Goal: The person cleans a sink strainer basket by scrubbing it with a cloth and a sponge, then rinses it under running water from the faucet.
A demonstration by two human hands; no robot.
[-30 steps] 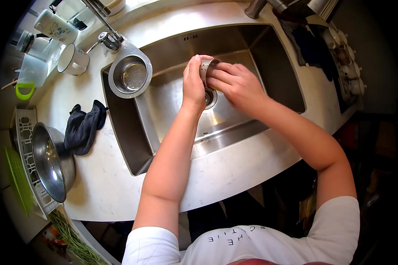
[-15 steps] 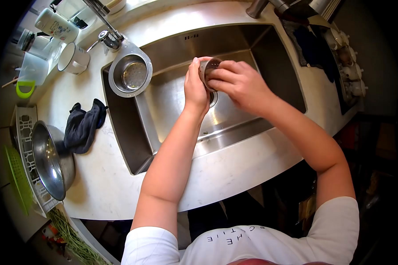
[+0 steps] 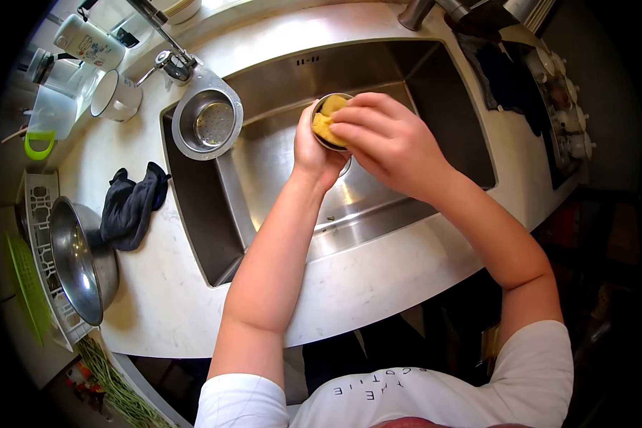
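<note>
Over the steel sink [image 3: 278, 207], my left hand [image 3: 312, 153] is wrapped round a small round metal strainer cup [image 3: 324, 146], its opening turned up toward me. A yellow sponge [image 3: 324, 128] shows inside the cup. My right hand [image 3: 389, 139] is at the cup's right side, its fingertips pressed on the sponge at the rim. The drain below is mostly hidden behind my hands.
A round metal basket [image 3: 210, 123] sits at the sink's back left by the faucet [image 3: 172, 65]. On the left counter are a dark cloth [image 3: 132, 208], a steel bowl [image 3: 84, 260] and a white mug [image 3: 115, 96]. Teacups [image 3: 563, 107] stand at the right.
The cup has tilted so its opening faces me, and the yellow sponge now shows inside. My right fingers have drawn back from deep in the cup to its rim.
</note>
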